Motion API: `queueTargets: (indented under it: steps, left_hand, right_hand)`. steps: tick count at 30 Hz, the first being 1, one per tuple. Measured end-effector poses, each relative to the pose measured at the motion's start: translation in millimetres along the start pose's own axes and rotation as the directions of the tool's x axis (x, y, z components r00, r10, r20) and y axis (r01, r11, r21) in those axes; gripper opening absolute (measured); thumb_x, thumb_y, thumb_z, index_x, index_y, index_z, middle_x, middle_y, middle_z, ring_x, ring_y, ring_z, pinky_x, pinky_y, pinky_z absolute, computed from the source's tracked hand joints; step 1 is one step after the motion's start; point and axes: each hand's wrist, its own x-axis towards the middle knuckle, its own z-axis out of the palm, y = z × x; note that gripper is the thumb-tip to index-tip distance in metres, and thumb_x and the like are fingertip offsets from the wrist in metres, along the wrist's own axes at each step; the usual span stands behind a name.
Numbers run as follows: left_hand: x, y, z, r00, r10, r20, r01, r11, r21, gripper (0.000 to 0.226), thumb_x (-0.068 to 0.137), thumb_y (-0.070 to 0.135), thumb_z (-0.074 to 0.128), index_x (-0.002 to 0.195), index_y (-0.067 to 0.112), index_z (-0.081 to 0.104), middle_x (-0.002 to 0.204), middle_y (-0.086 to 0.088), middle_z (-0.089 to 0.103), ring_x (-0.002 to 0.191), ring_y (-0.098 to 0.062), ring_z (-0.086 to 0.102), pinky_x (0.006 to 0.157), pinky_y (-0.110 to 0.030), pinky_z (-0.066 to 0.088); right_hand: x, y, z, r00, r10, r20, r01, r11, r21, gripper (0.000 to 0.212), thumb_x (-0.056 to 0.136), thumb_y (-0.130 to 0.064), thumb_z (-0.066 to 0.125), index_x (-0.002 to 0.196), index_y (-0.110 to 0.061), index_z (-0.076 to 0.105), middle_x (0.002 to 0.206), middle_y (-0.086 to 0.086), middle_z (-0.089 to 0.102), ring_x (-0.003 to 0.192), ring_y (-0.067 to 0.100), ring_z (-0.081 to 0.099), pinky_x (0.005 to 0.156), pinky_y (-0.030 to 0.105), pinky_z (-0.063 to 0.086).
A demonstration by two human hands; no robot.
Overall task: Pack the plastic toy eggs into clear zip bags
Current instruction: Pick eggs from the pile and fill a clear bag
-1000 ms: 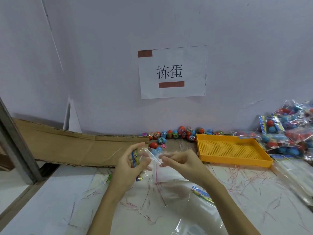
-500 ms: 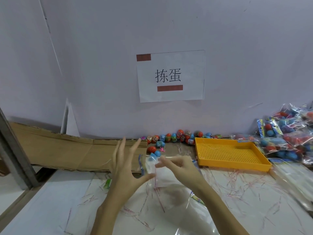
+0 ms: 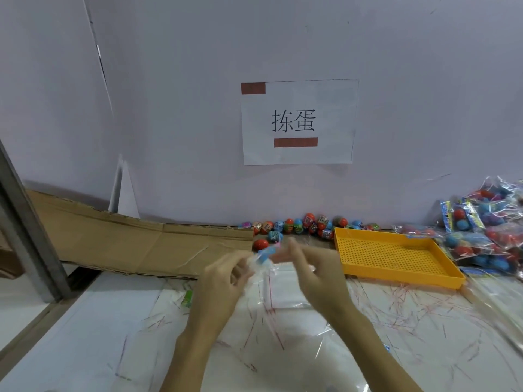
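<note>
Far left: flattened cardboard sheet [image 3: 147, 247] lies against the wall, not in use. A small green scrap [image 3: 186, 299] lies on the table [image 3: 85, 335] just left of the left wrist. Centre: left hand [image 3: 219, 287] is raised over the table, fingers curled and pinching the top of a clear zip bag [image 3: 278, 290] where a blue printed strip [image 3: 264, 253] shows; motion blur hides the exact finger placement. Right hand [image 3: 317, 271] meets the same bag top from the other side, thumb and forefingers pinched together on the film; the bag body hangs down between the two hands and looks empty, though the film is too transparent to be sure. Behind the hands, loose toy eggs [image 3: 297, 224], red and blue, line the foot of the wall, well out of hand. Further right: yellow perforated tray [image 3: 396, 258] with nothing in it, then a heap of filled bags [image 3: 486, 230] at the far right edge. Judged step: opening or readying a fresh bag, with no egg in hand. Next move calls for parting the bag mouth and keeping it open with one hand, then freeing the other to reach back to the row at the wall. Risk: thin film slipping shut while one hand is away.
</note>
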Motion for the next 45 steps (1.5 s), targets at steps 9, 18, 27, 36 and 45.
queueTargets:
  steps: [9, 18, 27, 36, 45]
  left_hand:
    - [2.1, -11.2, -2.0, 0.897, -0.436, -0.075, 0.377, 0.843, -0.383, 0.035, 0.075, 0.017, 0.091, 0.104, 0.023, 0.072, 0.074, 0.011, 0.077, 0.07, -0.007, 0.074, 0.059, -0.016, 0.057]
    - [1.7, -13.8, 3.7, 0.906, -0.424, 0.0, 0.392, 0.839, -0.378, 0.03, 0.077, 0.018, 0.091, 0.098, 0.027, 0.072, 0.074, 0.018, 0.074, 0.063, -0.004, 0.071, 0.052, -0.015, 0.054]
    - [2.4, -9.7, 4.2, 0.912, -0.409, 0.037, 0.397, 0.855, -0.333, 0.028, 0.081, 0.021, 0.088, 0.1, 0.03, 0.07, 0.079, 0.016, 0.075, 0.063, -0.006, 0.072, 0.063, -0.033, 0.064]
    - [0.9, 4.6, 6.0, 0.98, -0.192, 0.056, 0.195, 0.979, -0.057, 0.031, 0.083, 0.034, 0.085, 0.106, 0.03, 0.066, 0.08, 0.018, 0.068, 0.072, -0.002, 0.066, 0.066, -0.018, 0.058]
    - [-3.1, 24.3, 5.9, 0.996, -0.007, 0.085, 0.008, 1.0, -0.016, 0.058, 0.085, 0.036, 0.079, 0.139, 0.023, 0.062, 0.093, 0.015, 0.067, 0.072, 0.003, 0.058, 0.073, -0.017, 0.057]
  right_hand:
    - [67.3, 72.8, 19.6, 0.935, 0.316, 0.162, -0.175, 0.808, -0.562, 0.04, 0.101, -0.006, 0.054, 0.14, -0.013, 0.056, 0.132, 0.006, 0.065, 0.112, 0.022, 0.064, 0.091, 0.027, 0.052]
    - [91.8, 126.3, 48.5, 0.937, 0.232, 0.26, 0.157, 0.385, -0.91, 0.035, 0.098, -0.019, 0.062, 0.133, -0.019, 0.058, 0.135, 0.0, 0.058, 0.126, 0.022, 0.047, 0.108, 0.034, 0.032]
    - [87.8, 88.3, 44.0, 0.978, 0.163, -0.132, -0.208, 0.823, -0.528, 0.029, 0.097, -0.025, 0.068, 0.121, -0.008, 0.071, 0.112, 0.007, 0.073, 0.105, 0.023, 0.065, 0.102, 0.045, 0.047]
    - [5.6, 8.3, 6.7, 0.98, 0.192, -0.054, -0.193, 0.981, -0.015, 0.036, 0.1, -0.011, 0.061, 0.127, -0.036, 0.063, 0.119, -0.002, 0.058, 0.104, 0.011, 0.064, 0.084, 0.023, 0.058]
    - [-15.6, 2.3, 4.2, 0.989, -0.147, -0.017, 0.133, 0.935, -0.328, 0.035, 0.083, -0.008, 0.081, 0.114, -0.023, 0.071, 0.113, -0.013, 0.058, 0.098, -0.005, 0.059, 0.075, 0.004, 0.049]
